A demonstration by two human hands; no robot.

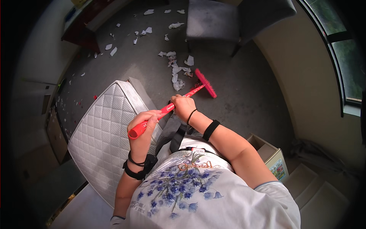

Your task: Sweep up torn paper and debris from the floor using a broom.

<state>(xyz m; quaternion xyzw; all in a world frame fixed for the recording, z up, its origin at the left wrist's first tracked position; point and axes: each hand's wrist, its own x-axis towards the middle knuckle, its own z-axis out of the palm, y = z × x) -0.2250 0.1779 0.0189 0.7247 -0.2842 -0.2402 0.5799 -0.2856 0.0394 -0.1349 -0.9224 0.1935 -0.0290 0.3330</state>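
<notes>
My left hand (pixel 144 123) is closed around the upper end of a red broom handle (pixel 168 108). Lower on the same handle, my right hand (pixel 184 106) grips it. The handle slants away to a red broom head with pinkish bristles (pixel 206 83), low over or on the grey floor. Crumpled white paper and clear plastic scraps (pixel 177 71) lie just left of the broom head. A torn white piece (pixel 189 60) lies a little farther off. Many more paper scraps (pixel 113 51) are scattered over the floor at the upper left.
A white quilted mattress (pixel 105 126) is close on the left. A grey upholstered chair (pixel 213 21) stands ahead by the wall. A dark red piece of furniture (pixel 83 34) is at the upper left. An open box (pixel 267 151) sits at my right, near a window wall (pixel 286 43).
</notes>
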